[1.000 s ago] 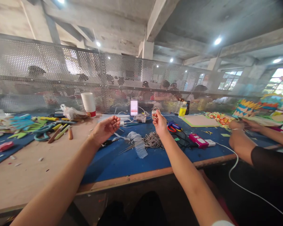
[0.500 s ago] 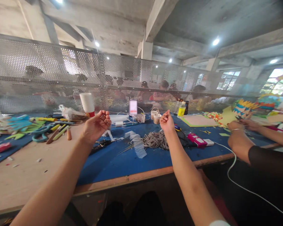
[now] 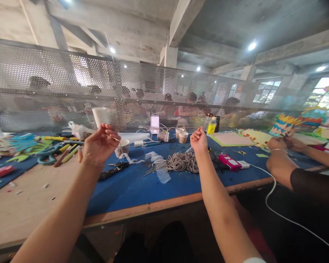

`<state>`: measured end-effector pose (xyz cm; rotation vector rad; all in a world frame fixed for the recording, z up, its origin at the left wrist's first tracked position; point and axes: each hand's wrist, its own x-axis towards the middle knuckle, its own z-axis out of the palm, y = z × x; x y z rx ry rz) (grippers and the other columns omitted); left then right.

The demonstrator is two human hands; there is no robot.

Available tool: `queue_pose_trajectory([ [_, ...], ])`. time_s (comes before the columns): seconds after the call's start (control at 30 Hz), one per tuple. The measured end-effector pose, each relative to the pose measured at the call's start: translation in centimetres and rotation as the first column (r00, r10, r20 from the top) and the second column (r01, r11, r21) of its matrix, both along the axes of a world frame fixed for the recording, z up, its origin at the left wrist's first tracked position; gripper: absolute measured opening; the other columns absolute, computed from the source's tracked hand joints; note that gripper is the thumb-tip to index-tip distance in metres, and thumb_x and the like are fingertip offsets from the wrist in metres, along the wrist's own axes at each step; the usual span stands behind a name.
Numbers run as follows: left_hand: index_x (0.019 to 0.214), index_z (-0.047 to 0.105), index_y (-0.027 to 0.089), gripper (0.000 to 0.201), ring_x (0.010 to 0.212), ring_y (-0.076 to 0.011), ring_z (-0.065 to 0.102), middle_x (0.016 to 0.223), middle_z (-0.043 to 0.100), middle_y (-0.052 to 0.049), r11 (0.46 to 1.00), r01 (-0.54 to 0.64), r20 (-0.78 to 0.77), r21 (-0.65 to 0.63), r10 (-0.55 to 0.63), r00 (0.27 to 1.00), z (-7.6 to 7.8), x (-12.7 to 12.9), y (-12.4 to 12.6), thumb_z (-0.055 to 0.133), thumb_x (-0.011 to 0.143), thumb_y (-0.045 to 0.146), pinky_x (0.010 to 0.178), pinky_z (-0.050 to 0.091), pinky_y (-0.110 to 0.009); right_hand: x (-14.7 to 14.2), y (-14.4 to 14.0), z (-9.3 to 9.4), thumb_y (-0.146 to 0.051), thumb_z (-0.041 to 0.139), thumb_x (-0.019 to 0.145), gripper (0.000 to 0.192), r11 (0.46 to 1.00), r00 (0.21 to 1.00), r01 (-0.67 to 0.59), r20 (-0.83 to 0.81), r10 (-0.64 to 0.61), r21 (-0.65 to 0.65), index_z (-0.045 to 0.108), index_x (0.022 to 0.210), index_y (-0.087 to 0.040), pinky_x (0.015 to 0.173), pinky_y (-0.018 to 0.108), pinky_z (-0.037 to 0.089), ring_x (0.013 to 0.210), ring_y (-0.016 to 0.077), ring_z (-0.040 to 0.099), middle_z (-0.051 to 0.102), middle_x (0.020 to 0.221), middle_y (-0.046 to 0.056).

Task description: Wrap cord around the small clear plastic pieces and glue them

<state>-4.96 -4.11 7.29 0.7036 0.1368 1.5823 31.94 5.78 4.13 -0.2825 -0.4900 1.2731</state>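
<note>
My left hand (image 3: 102, 144) is raised over the left part of the table. Its fingers pinch a thin pale cord (image 3: 115, 139), whose short end sticks out to the right. Just beyond those fingers stands a small pale cup (image 3: 123, 148), partly hidden by the hand. My right hand (image 3: 199, 139) is also raised, its fingertips pressed together; anything between them is too small to make out. Below and left of it lies a tangled heap of grey cord (image 3: 181, 162) on the blue table (image 3: 131, 199). Black-handled pliers (image 3: 113, 171) lie near my left wrist.
Scissors (image 3: 48, 155) and coloured tools lie at left. Stacked paper cups (image 3: 100, 116), a phone (image 3: 155, 123) and a yellow-labelled bottle (image 3: 212, 126) stand at the back. A magenta box (image 3: 229, 162) trails a white cable. A co-worker's hands (image 3: 278, 144) work at right.
My left hand has shifted a little left and turned, uncovering the small cup and showing the thin cord at its fingers. The right hand has moved slightly right, staying closed.
</note>
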Motion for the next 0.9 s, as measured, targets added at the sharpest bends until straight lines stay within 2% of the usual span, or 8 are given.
queue_pose_trajectory([
  [0.2, 0.085, 0.057, 0.018, 0.02, 0.068, -0.0051, 0.059, 0.08, 0.066, 0.001, 0.991, 0.107, 0.12, 0.084, -0.117, 0.986, -0.2, -1.1, 0.3, 0.044, 0.098, 0.023, 0.063, 0.05, -0.016, 1.4, 0.0, -0.1, -0.039, 0.056, 0.09, 0.035, 0.984, 0.983, 0.173, 0.065, -0.169, -0.044, 0.039, 0.066, -0.02, 0.032, 0.013, 0.026, 0.031, 0.0021, 0.027, 0.035, 0.044, -0.012],
  [0.37, 0.083, 0.057, 0.018, 0.022, 0.062, -0.0057, 0.056, 0.076, 0.064, 0.0, 0.993, 0.106, 0.112, 0.047, -0.111, 0.988, -0.4, -0.8, -0.1, 0.042, 0.098, 0.023, 0.059, 0.049, -0.017, 0.7, 0.0, -0.1, -0.044, 0.059, 0.087, 0.037, 0.983, 0.978, 0.178, 0.115, -0.172, -0.047, 0.038, 0.067, -0.021, 0.031, 0.014, 0.024, 0.031, 0.0024, 0.026, 0.035, 0.045, -0.012],
  [0.43, 0.082, 0.057, 0.017, 0.026, 0.059, -0.0057, 0.055, 0.073, 0.062, -0.001, 0.996, 0.085, 0.09, 0.032, -0.088, 0.992, -0.5, -0.5, -0.3, 0.039, 0.099, 0.022, 0.058, 0.049, -0.017, 0.1, 0.0, -0.1, -0.046, 0.062, 0.084, 0.037, 0.988, 0.965, 0.155, 0.219, -0.147, -0.02, 0.041, 0.067, -0.021, 0.031, 0.014, 0.024, 0.032, 0.0023, 0.026, 0.036, 0.045, -0.012],
  [0.53, 0.082, 0.057, 0.015, 0.025, 0.059, -0.0066, 0.055, 0.072, 0.061, -0.002, 0.989, 0.138, 0.042, 0.052, -0.14, 0.989, -0.6, -0.2, -0.8, 0.038, 0.097, 0.017, 0.059, 0.05, -0.019, -1.3, 0.0, -0.2, -0.044, 0.069, 0.077, 0.035, 0.996, 0.92, 0.094, 0.381, -0.091, 0.011, 0.047, 0.066, -0.019, 0.032, 0.014, 0.023, 0.034, 0.0016, 0.028, 0.042, 0.047, -0.01],
  [0.63, 0.08, 0.056, 0.015, 0.016, 0.058, -0.0082, 0.055, 0.069, 0.06, -0.002, 0.979, 0.187, -0.035, 0.085, -0.184, 0.982, -0.6, 0.1, -2.1, 0.045, 0.091, 0.012, 0.058, 0.05, -0.022, -3.0, 0.0, -0.5, -0.04, 0.074, 0.072, 0.033, 0.996, 0.845, 0.057, 0.528, -0.084, 0.068, 0.052, 0.063, -0.017, 0.033, 0.015, 0.02, 0.036, 0.0015, 0.031, 0.048, 0.049, -0.007],
  [0.73, 0.074, 0.054, 0.015, 0.011, 0.053, -0.0093, 0.053, 0.066, 0.059, -0.001, 0.978, 0.196, -0.165, 0.076, -0.181, 0.969, -0.5, 0.2, -3.9, 0.052, 0.084, 0.01, 0.054, 0.049, -0.024, -4.3, 0.0, -1.0, -0.041, 0.073, 0.072, 0.032, 0.99, 0.716, 0.042, 0.687, -0.121, 0.131, 0.055, 0.061, -0.017, 0.034, 0.016, 0.02, 0.038, 0.0025, 0.031, 0.05, 0.049, -0.006],
  [0.83, 0.071, 0.055, 0.015, 0.01, 0.052, -0.01, 0.054, 0.064, 0.058, -0.002, 0.983, 0.174, -0.273, 0.056, -0.153, 0.95, -0.6, 0.3, -5.5, 0.058, 0.079, 0.01, 0.053, 0.049, -0.024, -4.9, 0.0, -1.5, -0.034, 0.077, 0.068, 0.023, 0.97, 0.589, 0.126, 0.771, -0.242, 0.209, 0.062, 0.064, -0.018, 0.04, 0.016, 0.03, 0.045, 0.0048, 0.04, 0.056, 0.056, -0.004],
  [0.9, 0.072, 0.056, 0.015, 0.009, 0.054, -0.0109, 0.055, 0.065, 0.058, -0.002, 0.985, 0.17, -0.315, 0.036, -0.15, 0.937, -0.8, 0.4, -5.9, 0.062, 0.077, 0.011, 0.054, 0.049, -0.024, -5.5, -0.4, -1.5, -0.025, 0.081, 0.061, 0.017, 0.93, 0.501, 0.193, 0.784, -0.367, 0.312, 0.067, 0.068, -0.02, 0.052, 0.017, 0.042, 0.057, 0.0075, 0.049, 0.062, 0.07, -0.001],
])
